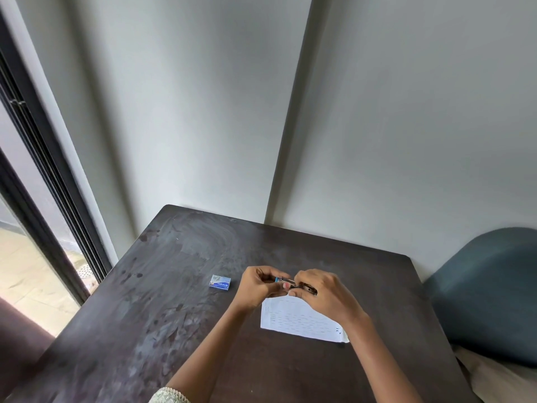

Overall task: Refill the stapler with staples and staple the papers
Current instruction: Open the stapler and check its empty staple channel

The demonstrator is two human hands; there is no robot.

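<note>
The refill looks to be in hand: the left hand and right hand both pinch the small stapler, held up over the bench. Next comes seating staples, from the staple box just left of the hands. The papers lie below the right hand.

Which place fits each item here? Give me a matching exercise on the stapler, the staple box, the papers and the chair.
Things:
1. stapler
2. staple box
3. papers
4. chair

Places:
A. flat on the table, under the right hand
B. off the table's right edge
C. held up between both hands
D. on the table, left of the left hand

Pairs: 1-C, 2-D, 3-A, 4-B
</note>
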